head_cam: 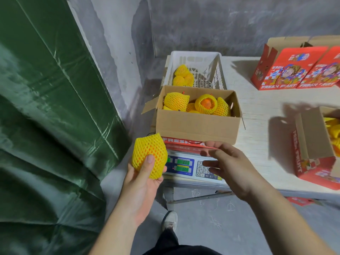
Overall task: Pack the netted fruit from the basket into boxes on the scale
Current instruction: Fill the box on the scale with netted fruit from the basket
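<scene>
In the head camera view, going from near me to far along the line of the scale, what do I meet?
Netted fruit held in the left hand → scale → open cardboard box with fruit → white basket → grey wall.

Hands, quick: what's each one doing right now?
Left hand: holding a netted fruit.
Right hand: open, fingers spread, holding nothing.

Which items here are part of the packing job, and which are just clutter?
In the job:
netted fruit, held in left hand
right hand, free
open cardboard box
scale
white basket

Lying about:
red fruit boxes
part-filled box at right
green tarp
</scene>
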Demonstrator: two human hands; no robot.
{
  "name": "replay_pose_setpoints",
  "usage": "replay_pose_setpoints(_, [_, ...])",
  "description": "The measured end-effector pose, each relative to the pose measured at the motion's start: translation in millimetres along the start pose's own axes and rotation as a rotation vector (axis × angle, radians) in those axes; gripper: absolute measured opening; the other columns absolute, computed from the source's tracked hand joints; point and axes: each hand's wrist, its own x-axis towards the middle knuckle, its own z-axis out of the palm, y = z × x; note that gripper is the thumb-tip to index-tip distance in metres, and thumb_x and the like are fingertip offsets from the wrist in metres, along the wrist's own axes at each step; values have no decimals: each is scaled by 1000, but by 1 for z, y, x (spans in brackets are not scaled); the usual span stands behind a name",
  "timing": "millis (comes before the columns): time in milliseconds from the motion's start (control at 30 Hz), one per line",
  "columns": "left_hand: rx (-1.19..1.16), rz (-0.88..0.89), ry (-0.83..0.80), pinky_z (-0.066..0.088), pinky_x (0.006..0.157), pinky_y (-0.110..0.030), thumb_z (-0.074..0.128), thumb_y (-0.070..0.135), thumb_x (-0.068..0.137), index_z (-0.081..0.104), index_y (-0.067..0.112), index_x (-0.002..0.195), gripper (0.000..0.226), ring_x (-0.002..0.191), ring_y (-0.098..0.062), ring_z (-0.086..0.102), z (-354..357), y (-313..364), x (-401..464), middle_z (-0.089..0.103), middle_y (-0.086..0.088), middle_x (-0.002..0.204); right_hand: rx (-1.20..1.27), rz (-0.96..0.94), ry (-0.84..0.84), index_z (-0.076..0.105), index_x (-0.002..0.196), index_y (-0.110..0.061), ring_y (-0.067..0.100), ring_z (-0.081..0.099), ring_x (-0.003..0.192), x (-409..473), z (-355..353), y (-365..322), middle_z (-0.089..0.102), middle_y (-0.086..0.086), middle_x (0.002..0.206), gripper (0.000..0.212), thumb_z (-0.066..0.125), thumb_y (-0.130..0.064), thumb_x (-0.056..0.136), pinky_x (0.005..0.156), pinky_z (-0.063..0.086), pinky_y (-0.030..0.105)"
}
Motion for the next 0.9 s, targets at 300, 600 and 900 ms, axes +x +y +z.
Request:
replay_pose_setpoints(300, [-34,76,70,46,81,-33,74,40,87,52,18,148,69,93,-18,69,-20,8,-17,70,-1,119,97,-38,-9,72,117,-19,22,72,83,2,7,-7,79,4,96,21,57,-14,103,76,54,32])
replay_pose_setpoints(600, [12,120,87,47,83,-35,69,35,89,49,21,150,66,89,-13,73,-29,7,-23,73,4,114,168,-19,-45,72,116,-20,25,72,89,4,8,-7,78,9,103,21,55,-15,104,78,55,32])
replay_pose_setpoints(900, [-42,31,-51,61,78,-35,85,29,80,58,22,136,63,107,-26,73,4,-8,-22,69,-16,131,-201,-106,-454,57,136,-42,16,71,110,-22,46,3,73,-6,121,43,71,-30,98,98,59,36])
